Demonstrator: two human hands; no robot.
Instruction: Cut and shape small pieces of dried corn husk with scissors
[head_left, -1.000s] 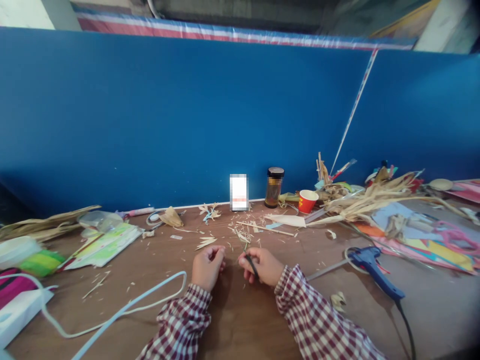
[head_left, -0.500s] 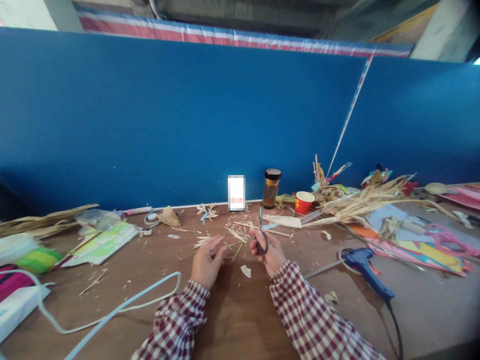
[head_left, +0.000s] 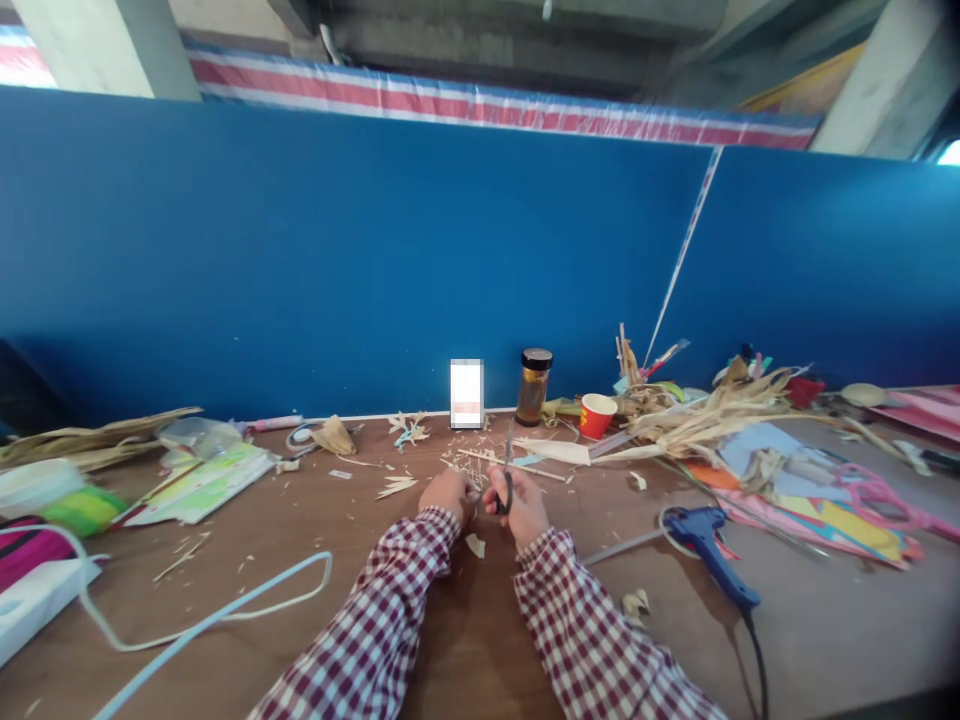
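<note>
My right hand (head_left: 523, 510) holds a pair of scissors (head_left: 509, 452) by the dark handles, blades pointing up and away from me. Close on its left, my left hand (head_left: 445, 495) is lowered to the table with the fingers curled together; whatever lies between the fingertips is too small or hidden to make out. Thin pale straw strips (head_left: 472, 458) lie scattered just beyond both hands. A small cluster of cut strips (head_left: 396, 486) rests left of my left hand. Between my wrists sits a pale husk scrap (head_left: 475, 545).
A blue glue gun (head_left: 709, 550) lies at right, its cord trailing forward. Behind stand a dark-lidded jar (head_left: 535, 390), a red paper cup (head_left: 598, 416) and a blurred bright screen (head_left: 466, 393). Dried husks (head_left: 697, 415) pile at right; a pale cable (head_left: 225, 615) crosses at left.
My left hand has moved right, nearer the scissors, and its fingers have curled in. The right hand keeps the scissors. The whole view has shifted slightly.
</note>
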